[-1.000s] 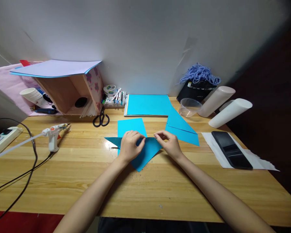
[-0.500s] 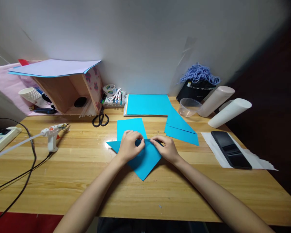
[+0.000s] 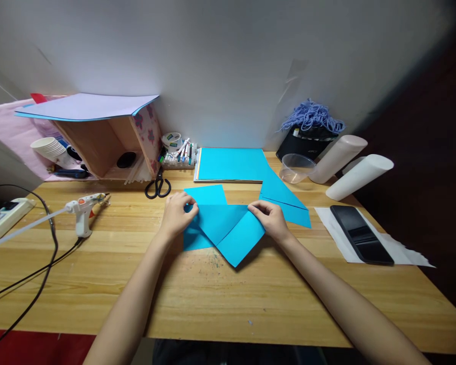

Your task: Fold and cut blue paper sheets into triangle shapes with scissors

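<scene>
One folded blue sheet is held over the middle of the desk, its long edge away from the person and a corner pointing back. The left hand pinches that edge near its left end; the right hand pinches it near the other end, thumb and fingers closed on the paper. Gripping both ends probably holds the edge straight and the layers together. Beneath it lies a flat blue piece, partly covered; whether the two touch cannot be told.

Just beyond the right hand, an angular blue cutout with a dark line meets the front of a paper stack, seemingly set aside to leave working room. Black scissors lie near the left hand, easy to reach. Farther left, a glue gun stands on its handle, likely so its nozzle clears the wood. Far right, a phone rests on white paper.
</scene>
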`<state>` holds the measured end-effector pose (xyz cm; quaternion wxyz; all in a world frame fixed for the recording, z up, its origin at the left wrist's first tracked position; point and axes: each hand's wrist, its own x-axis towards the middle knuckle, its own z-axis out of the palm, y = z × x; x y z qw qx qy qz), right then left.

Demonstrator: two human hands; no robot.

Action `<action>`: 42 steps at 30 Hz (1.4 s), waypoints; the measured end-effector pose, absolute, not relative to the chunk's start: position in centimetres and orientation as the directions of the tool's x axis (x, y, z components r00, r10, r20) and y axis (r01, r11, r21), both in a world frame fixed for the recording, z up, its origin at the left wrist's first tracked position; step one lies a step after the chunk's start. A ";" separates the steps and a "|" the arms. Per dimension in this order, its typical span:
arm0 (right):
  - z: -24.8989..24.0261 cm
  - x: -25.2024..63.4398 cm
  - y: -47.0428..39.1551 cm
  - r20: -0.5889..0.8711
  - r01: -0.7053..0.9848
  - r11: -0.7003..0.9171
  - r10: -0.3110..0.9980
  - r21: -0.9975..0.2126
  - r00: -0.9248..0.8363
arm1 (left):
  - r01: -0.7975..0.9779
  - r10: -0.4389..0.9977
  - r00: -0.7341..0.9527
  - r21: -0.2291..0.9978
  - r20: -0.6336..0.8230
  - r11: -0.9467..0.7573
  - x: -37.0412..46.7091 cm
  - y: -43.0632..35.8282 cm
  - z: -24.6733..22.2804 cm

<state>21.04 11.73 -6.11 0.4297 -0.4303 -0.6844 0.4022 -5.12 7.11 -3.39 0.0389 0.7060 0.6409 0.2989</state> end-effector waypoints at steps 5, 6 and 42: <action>-5.6 21.7 12.2 0.259 0.232 0.311 0.938 -0.922 -0.229 | 0.871 0.913 -0.090 0.476 0.398 -0.122 -7.1 7.4 -3.6; -5.5 21.9 12.4 0.270 0.229 0.315 0.941 -0.921 -0.204 | 0.867 0.908 -0.112 0.486 0.403 -0.108 -7.3 7.4 -3.7; -5.5 23.3 13.3 -0.227 0.035 -0.241 0.843 -0.970 -0.487 | 0.802 0.943 -0.275 0.586 0.188 0.117 -4.7 7.6 -8.3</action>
